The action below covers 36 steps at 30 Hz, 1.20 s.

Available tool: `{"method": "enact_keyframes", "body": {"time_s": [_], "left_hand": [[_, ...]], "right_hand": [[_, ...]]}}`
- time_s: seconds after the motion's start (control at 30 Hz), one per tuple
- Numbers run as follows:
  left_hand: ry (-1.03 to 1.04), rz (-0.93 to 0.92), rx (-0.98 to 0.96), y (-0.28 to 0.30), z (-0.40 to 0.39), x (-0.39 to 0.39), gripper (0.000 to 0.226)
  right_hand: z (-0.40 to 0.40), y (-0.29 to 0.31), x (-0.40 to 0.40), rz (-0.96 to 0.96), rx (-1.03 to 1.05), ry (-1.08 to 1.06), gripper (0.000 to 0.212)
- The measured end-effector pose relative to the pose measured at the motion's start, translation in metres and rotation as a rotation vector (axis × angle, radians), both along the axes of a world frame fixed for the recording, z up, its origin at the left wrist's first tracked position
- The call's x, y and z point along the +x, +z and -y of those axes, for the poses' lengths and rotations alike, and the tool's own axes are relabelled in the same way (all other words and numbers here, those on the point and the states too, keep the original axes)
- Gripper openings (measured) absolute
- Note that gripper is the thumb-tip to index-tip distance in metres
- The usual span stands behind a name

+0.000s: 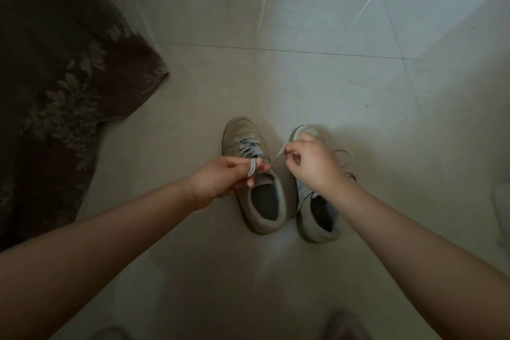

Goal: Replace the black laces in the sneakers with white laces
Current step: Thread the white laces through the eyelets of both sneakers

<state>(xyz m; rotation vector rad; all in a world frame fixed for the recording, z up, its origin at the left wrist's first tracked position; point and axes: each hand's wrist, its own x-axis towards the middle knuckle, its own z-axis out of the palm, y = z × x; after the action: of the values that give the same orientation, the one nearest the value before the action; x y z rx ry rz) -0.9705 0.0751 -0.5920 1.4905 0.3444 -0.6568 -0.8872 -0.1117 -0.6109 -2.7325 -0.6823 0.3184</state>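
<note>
Two pale sneakers stand side by side on the tiled floor, toes pointing away from me. The left sneaker (248, 174) carries a white lace (248, 149) crossed through its eyelets. My left hand (223, 176) holds one end of that lace, which loops over a finger. My right hand (309, 163) pinches the other end, stretched taut between the two hands. This hand covers much of the right sneaker (317, 215). A loose lace (345, 157) lies by the right sneaker, its colour unclear in the dim light.
A dark floral cloth (63, 85) hangs down onto the floor at the left. Pale floor tiles (303, 77) stretch beyond the shoes. A blurred pale object (502, 210) sits at the right edge.
</note>
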Motion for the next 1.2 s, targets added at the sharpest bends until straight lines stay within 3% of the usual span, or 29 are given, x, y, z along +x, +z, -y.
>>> {"method": "enact_keyframes", "body": {"time_s": [0.1,0.17,0.23,0.33,0.47,0.57,0.67,0.77,0.83,1.0,1.2], "left_hand": [[0.188,0.098,0.127,-0.005,0.007,-0.002,0.032],[0.316,0.158,0.135,-0.009,0.012,-0.002,0.023],[0.355,0.230,0.083,-0.009,0.015,-0.003,0.024],[0.192,0.413,0.096,-0.017,0.015,-0.002,0.045],[0.071,0.517,0.111,-0.023,0.008,0.001,0.057],[-0.010,0.509,0.154,-0.027,0.003,0.000,0.054],[-0.059,0.506,0.392,-0.029,-0.001,0.000,0.044],[-0.136,0.551,0.633,-0.024,-0.002,0.003,0.027],[-0.157,0.569,0.695,-0.021,-0.004,0.004,0.023],[-0.027,0.509,0.560,-0.017,-0.019,0.001,0.007],[0.195,0.266,0.391,-0.020,-0.033,-0.015,0.006]], "right_hand": [[-0.010,-0.005,-0.006,-0.012,0.396,-0.286,0.018],[-0.015,-0.002,-0.008,-0.154,0.513,-0.294,0.037],[-0.020,0.001,-0.011,-0.304,0.503,-0.189,0.045],[-0.022,0.001,-0.011,-0.466,0.422,-0.159,0.048],[-0.023,0.007,-0.007,-0.508,0.331,-0.138,0.044],[-0.026,0.012,-0.009,-0.512,0.210,-0.084,0.042],[-0.029,0.013,-0.015,-0.492,0.171,-0.077,0.038],[-0.035,0.014,-0.022,-0.410,0.262,-0.146,0.022],[-0.038,0.014,-0.027,-0.386,0.324,-0.131,0.013],[-0.029,0.014,-0.029,-0.495,0.474,-0.262,0.004],[-0.011,0.018,-0.023,-0.579,0.390,-0.414,0.008]]}}
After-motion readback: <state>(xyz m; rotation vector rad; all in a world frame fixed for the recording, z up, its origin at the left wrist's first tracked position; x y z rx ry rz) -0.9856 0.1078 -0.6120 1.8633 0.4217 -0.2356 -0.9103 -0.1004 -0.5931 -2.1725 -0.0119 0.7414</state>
